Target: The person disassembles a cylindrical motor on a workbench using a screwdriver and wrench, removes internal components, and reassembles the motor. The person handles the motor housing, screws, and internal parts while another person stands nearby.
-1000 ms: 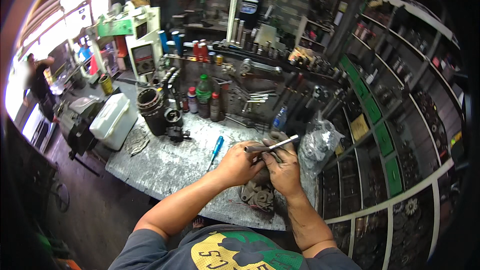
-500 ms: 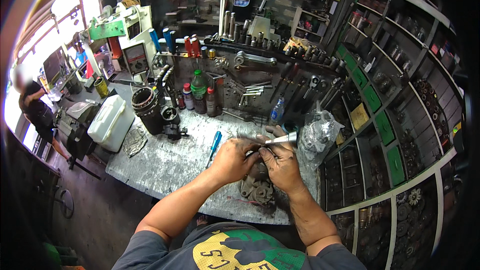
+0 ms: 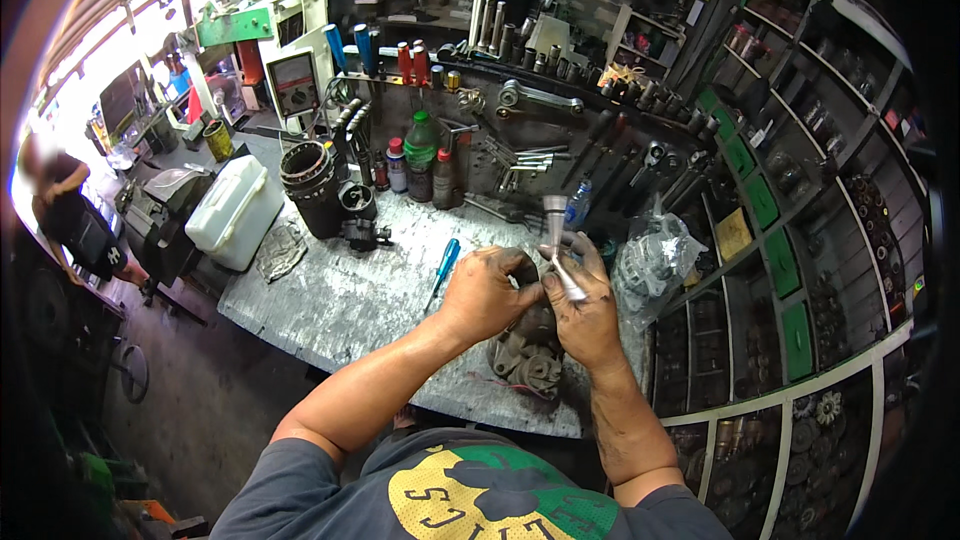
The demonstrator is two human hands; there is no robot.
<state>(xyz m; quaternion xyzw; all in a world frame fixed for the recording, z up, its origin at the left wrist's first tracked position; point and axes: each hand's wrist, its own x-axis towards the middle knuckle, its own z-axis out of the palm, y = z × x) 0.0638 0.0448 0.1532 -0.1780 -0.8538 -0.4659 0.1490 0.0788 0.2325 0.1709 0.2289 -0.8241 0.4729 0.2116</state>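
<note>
My right hand (image 3: 585, 305) is closed round a shiny metal tool (image 3: 556, 220), blurred and standing nearly upright, like a socket wrench. My left hand (image 3: 485, 290) has curled fingers pressed close to my right hand, above a grimy metal component (image 3: 525, 370) on the scuffed metal benchtop (image 3: 300, 310); what its fingers hold is hidden. A blue screwdriver (image 3: 445, 265) lies left of my left hand. A clear plastic bag of parts (image 3: 650, 260) is beside my right hand, and a water bottle (image 3: 576, 205) stands behind it.
A white plastic case (image 3: 230, 210), black cylindrical housing (image 3: 307, 190) and bottles (image 3: 420, 155) line the bench's back and left. Tools hang on a dark board (image 3: 500, 120). Metal shelving with green drawers (image 3: 795, 340) borders the right. Another person (image 3: 65, 220) stands at far left.
The metal tool has swung from lying sideways across my hands to nearly upright. My hands have risen slightly in the picture, and the whole view has shifted. The other person's arm has moved.
</note>
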